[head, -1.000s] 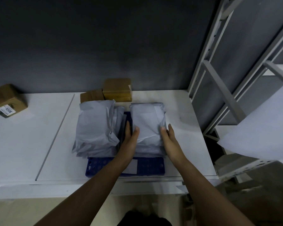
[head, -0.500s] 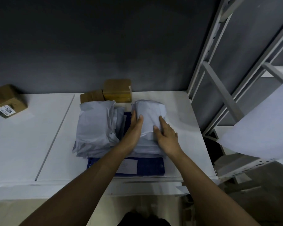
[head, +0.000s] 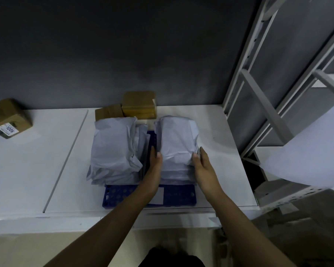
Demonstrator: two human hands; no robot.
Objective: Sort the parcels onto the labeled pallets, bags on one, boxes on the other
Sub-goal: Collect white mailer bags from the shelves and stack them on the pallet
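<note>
Blue pallet [head: 127,195]: left bag stack [head: 114,149], right bag stack [head: 176,139] pressed between straight-fingered left grip [head: 154,168] and right grip [head: 203,166]; brown boxes [head: 139,105] beyond grips, seemingly unsorted.

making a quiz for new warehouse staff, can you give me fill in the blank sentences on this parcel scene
1. The left hand and right hand flank the ____ stack of grey bags.
2. The bags rest on a ____ perforated pallet.
3. The label on the box at far left reads ____.
Missing words: right; blue; 1006
</note>
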